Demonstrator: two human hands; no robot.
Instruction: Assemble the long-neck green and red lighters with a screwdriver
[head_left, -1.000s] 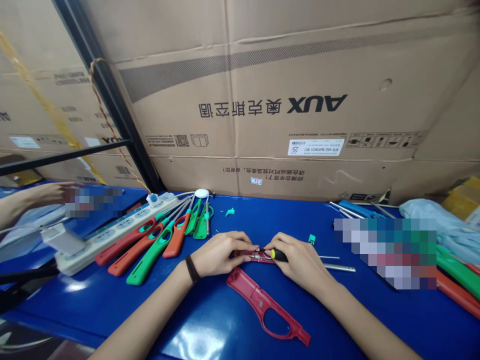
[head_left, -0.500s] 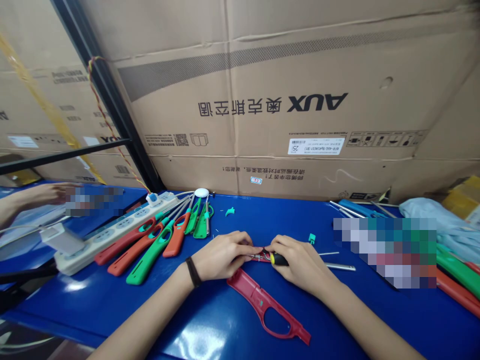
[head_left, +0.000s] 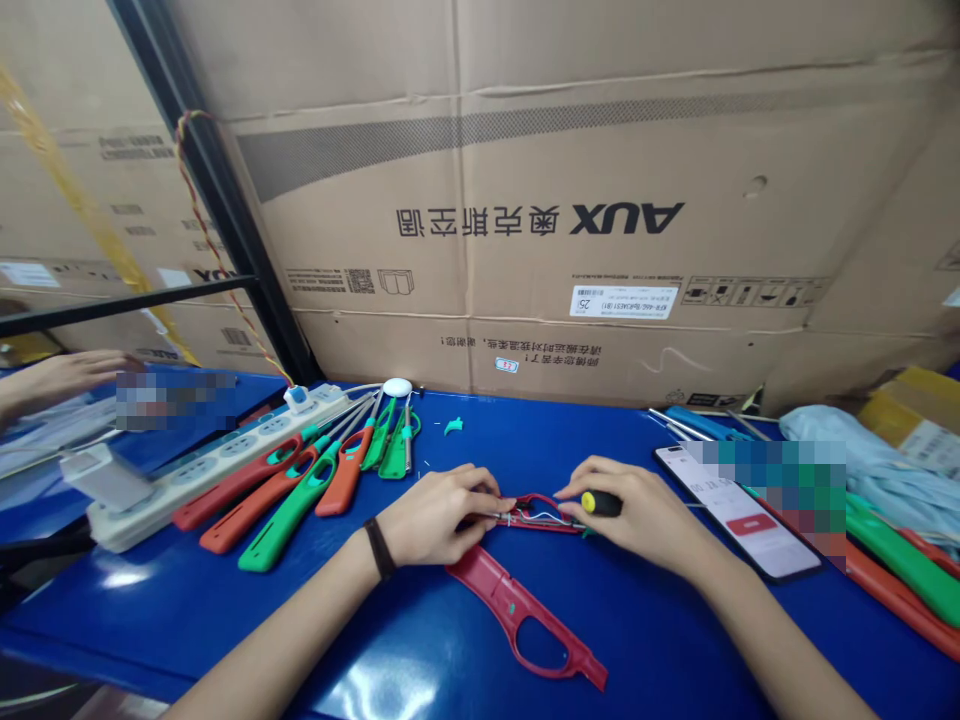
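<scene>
My left hand point(head_left: 444, 512) is closed on one end of a red lighter shell half point(head_left: 553, 527), which has a white wire and small metal parts inside. My right hand point(head_left: 637, 515) has a screwdriver point(head_left: 602, 503) with a black and yellow handle tucked in its grip; its thumb and fingertips are at the shell's right end. Whether they pinch a small part there is hard to see. Below my hands, the other red shell half point(head_left: 504, 595), with an oval finger opening, lies on the blue table point(head_left: 300, 650).
Red, orange and green gas lighters point(head_left: 289, 515) lie at left beside a white power strip point(head_left: 217, 470). A small green piece point(head_left: 454, 427) sits farther back. A phone point(head_left: 739, 510) and more lighters point(head_left: 900, 550) are at right. Another person's hand point(head_left: 71, 375) is at far left.
My right hand has moved right along the shell half, uncovering its finger opening and white wire. The screwdriver handle moved with it. My left hand keeps its hold.
</scene>
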